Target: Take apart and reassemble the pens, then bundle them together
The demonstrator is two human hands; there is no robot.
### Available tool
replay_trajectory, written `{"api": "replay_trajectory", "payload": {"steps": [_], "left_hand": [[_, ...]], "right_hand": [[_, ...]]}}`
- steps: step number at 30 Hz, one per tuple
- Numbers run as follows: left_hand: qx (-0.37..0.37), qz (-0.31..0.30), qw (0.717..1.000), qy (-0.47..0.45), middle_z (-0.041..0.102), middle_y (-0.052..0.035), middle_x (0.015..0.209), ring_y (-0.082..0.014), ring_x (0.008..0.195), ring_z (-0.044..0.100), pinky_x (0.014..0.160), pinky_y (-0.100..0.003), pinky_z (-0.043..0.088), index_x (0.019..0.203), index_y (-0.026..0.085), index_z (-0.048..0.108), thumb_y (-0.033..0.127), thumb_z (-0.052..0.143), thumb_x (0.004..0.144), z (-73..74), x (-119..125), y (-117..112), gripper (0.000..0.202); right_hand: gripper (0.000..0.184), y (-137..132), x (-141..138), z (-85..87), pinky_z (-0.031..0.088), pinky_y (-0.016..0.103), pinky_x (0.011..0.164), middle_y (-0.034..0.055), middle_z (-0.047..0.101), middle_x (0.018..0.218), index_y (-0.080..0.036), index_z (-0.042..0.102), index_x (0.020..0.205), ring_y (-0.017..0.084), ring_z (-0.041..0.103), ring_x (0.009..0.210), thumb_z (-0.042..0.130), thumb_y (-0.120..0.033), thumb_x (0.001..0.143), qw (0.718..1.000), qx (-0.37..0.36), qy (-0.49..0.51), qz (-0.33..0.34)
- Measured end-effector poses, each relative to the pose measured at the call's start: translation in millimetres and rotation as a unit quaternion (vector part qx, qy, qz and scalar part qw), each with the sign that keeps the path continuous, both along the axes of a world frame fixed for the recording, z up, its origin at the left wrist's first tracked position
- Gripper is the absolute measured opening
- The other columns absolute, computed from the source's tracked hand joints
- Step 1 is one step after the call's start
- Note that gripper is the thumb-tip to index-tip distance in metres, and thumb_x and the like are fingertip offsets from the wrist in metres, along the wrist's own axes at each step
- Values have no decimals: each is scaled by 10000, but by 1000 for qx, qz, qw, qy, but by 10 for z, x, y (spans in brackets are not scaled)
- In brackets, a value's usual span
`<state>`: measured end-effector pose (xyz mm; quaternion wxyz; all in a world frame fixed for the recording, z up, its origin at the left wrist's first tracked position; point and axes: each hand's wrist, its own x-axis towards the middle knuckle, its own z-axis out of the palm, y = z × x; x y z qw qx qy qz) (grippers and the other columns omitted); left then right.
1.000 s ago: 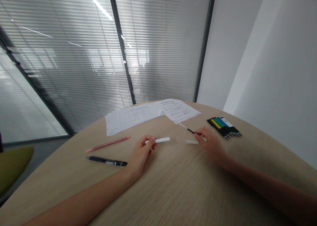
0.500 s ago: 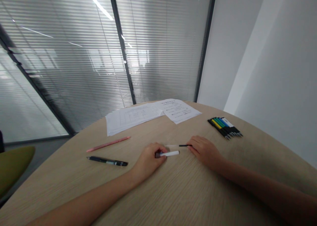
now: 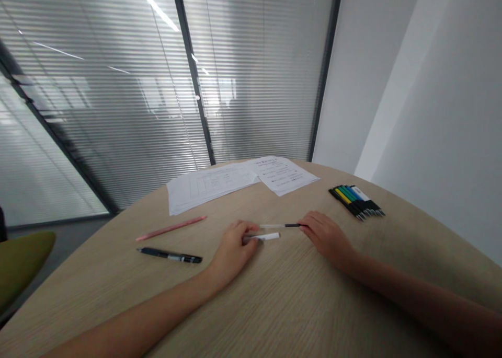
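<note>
My left hand (image 3: pixel 235 246) is closed around a white pen barrel (image 3: pixel 266 236), whose end sticks out to the right past my fingers. My right hand (image 3: pixel 324 234) pinches a slim pen part (image 3: pixel 279 225), clear towards the left and black near my fingers. Its far end comes close to my left hand, just above the white barrel. A pink pencil (image 3: pixel 170 228) and a black pen (image 3: pixel 169 255) lie on the wooden table (image 3: pixel 274 300) to the left of my left hand.
Printed papers (image 3: pixel 207 189) and a second sheet (image 3: pixel 284 176) lie at the far table edge. A bundle of black pens with coloured bands (image 3: pixel 355 201) lies at the right. An olive chair (image 3: pixel 19 264) stands left, with a glass partition with blinds (image 3: pixel 117 86) behind.
Both hands have come closer together since the earliest frame. The white barrel and the slim part now lie almost side by side, and the loose white piece near my right hand no longer shows.
</note>
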<state>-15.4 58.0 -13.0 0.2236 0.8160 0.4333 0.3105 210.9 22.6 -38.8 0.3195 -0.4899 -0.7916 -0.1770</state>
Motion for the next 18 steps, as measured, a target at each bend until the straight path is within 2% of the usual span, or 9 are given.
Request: {"api": "replay_trajectory", "payload": {"steps": [2,4,10,14,18], "left_hand": [[19,11,1000,-17,547,-59,884,-178,852,493,760,-324,387,896,133,517,129,487,674,21,3,-28,225],[49,-6,999,-19,545,-65,918,-183,883,483,790,-339,369,928,132,502,150,516,672,45,8,-67,257],[121,-105,986,50,580,-27,794,-172,785,494,755,-350,339,877,171,564,161,518,723,83,-1,-132,162],[133,-138,980,56,591,-21,740,-152,735,496,720,-324,340,870,185,591,150,446,779,79,-20,-120,174],[148,-164,974,42,593,-23,727,-153,720,492,710,-315,346,918,178,581,208,479,773,85,-20,-145,179]], "right_hand": [[129,-13,-4,18,435,322,656,70,570,722,-136,540,777,182,513,706,416,-147,811,1000,15,7,19],[138,-32,-18,42,435,314,644,68,571,719,-135,538,782,176,511,695,405,-153,818,999,24,6,40],[136,-78,-60,72,435,299,636,61,585,729,-140,535,819,164,519,687,402,-168,827,995,56,-19,79],[133,-84,-45,42,439,287,642,58,590,757,-149,529,855,155,528,699,400,-169,830,994,50,-30,88],[131,-81,-31,19,446,281,647,52,586,761,-158,525,867,150,535,707,400,-175,832,995,36,-20,87]]}}
